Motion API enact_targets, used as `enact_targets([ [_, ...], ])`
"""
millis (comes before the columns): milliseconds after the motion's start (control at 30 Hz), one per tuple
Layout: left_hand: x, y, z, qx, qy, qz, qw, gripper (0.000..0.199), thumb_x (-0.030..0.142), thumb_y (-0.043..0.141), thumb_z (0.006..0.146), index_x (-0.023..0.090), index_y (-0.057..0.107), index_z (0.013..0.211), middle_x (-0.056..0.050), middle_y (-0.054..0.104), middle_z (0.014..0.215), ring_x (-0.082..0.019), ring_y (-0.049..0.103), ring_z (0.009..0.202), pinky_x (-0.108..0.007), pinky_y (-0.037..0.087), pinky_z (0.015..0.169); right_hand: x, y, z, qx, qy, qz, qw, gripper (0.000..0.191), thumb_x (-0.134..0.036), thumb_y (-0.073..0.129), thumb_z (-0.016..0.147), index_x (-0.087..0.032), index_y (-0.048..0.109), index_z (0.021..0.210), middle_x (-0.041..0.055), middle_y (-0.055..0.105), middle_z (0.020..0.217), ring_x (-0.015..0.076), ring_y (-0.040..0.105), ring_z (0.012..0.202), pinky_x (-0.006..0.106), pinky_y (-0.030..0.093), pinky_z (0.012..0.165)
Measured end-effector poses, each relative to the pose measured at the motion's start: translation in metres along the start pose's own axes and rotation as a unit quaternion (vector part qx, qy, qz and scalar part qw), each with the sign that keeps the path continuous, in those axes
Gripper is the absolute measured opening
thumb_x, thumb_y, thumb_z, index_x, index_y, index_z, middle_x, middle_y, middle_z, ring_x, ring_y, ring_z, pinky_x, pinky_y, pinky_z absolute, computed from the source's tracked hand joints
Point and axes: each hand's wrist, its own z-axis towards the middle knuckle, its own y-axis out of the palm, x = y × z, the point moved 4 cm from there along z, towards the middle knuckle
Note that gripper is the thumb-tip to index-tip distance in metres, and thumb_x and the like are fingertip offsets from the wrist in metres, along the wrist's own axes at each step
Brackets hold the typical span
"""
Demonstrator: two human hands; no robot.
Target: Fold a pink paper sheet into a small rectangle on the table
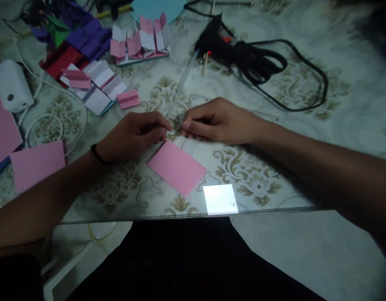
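Over the middle of the table, my left hand (139, 131) and my right hand (216, 121) face each other with a small gap between the fingertips. Both have curled fingers with thumb and forefinger pinched together. Whatever they hold, if anything, is too small or hidden to name. A pink paper rectangle (177, 168) lies flat just below my left fingertips. Towards the gap runs a translucent glue stick (182, 83), its far end in a black glue gun (211, 35) with a small red light.
Folded pink and white paper pieces (141, 39), purple folded paper (90, 37) and a red piece (62, 60) lie at the back left. A white adapter (12, 85), its cable and a pink sheet (39, 165) are left. The glue gun's black cord (262, 62) loops at the back right.
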Motion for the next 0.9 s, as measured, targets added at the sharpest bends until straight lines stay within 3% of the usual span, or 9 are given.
enact_targets([
  [233,0.0008,-0.0024,-0.0003,-0.006,0.013,0.009,1.0,0.017,0.027,0.062,0.097,0.016,0.074,0.102,-0.002,0.076,0.08,-0.011,0.067,0.066,-0.02,0.05,0.062,-0.0008,-0.0001,0.0044,-0.006,-0.03,-0.007,1.0,0.036,-0.038,0.055,0.103,-0.012,0.071,0.084,-0.0003,0.064,0.068,0.0087,0.049,0.059,0.023,0.037,0.059],
  [900,-0.0032,-0.0031,-0.0022,-0.014,0.005,-0.012,1.0,0.02,0.031,0.062,0.098,0.016,0.074,0.104,-0.003,0.076,0.083,-0.013,0.069,0.069,-0.021,0.053,0.064,0.0024,0.0013,0.007,-0.011,-0.034,-0.013,0.999,0.034,-0.036,0.055,0.102,-0.011,0.072,0.086,-0.0009,0.062,0.067,0.0081,0.048,0.059,0.021,0.037,0.058],
])
